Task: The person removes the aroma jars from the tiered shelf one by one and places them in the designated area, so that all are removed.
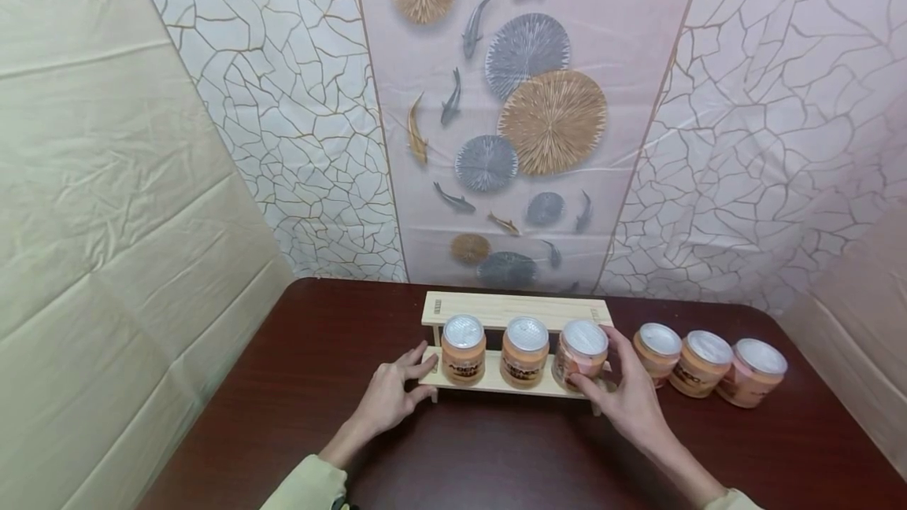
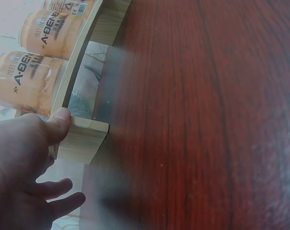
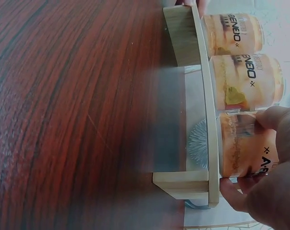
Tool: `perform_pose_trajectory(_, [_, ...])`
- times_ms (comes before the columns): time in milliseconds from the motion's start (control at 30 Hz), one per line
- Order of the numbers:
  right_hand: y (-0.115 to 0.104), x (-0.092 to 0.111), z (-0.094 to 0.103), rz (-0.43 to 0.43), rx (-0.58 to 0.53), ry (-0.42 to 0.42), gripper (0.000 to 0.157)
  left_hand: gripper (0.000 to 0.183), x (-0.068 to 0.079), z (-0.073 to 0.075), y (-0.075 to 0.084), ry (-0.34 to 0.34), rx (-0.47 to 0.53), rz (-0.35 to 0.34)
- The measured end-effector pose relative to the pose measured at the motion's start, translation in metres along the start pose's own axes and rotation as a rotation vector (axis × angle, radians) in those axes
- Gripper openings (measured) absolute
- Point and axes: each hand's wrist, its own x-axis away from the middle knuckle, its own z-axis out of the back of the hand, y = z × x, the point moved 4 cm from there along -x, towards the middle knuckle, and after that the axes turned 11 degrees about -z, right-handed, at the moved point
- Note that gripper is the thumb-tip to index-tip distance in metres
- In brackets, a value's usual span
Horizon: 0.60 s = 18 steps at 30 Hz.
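A light wooden two-step rack (image 1: 517, 309) stands on the dark table, with three orange jars in a row on its lower step. My left hand (image 1: 388, 396) grips the left end of that step, thumb (image 2: 60, 123) on its front edge. Beside it sits the left jar (image 1: 464, 352), and the middle jar (image 1: 524, 354) stands apart from it. Around the right jar (image 1: 579, 354) my right hand (image 1: 629, 392) curls its thumb and fingers; the jar is upright on the step. All three have silvery lids, and dark lettering shows on their labels.
Right of the rack, three similar jars stand close together on the table: one near jar (image 1: 657, 354), one in the middle (image 1: 700, 364) and an outer jar (image 1: 753, 372). Behind the table (image 1: 298, 368) hangs a patterned cloth (image 1: 489, 219); a beige cloth (image 1: 142, 258) borders the left.
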Motion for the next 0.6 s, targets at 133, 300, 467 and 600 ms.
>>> perform_pose_trajectory(133, [0.000, 0.000, 0.001, -0.011, 0.015, 0.000, 0.083, 0.049, 0.000, 0.000, 0.001, 0.002, 0.005, -0.001])
perform_pose_trajectory(300, [0.001, 0.000, 0.002, -0.022, 0.026, 0.008, 0.082, 0.049, 0.000, 0.000, 0.001, -0.003, 0.003, -0.001])
perform_pose_trajectory(467, [-0.001, 0.001, 0.007, -0.024, 0.060, 0.032, 0.081, 0.049, 0.000, 0.000, 0.001, -0.008, 0.006, -0.001])
perform_pose_trajectory(600, [-0.004, -0.001, 0.014, -0.025, 0.064, 0.035, 0.082, 0.049, 0.000, 0.001, 0.001, -0.008, 0.003, -0.001])
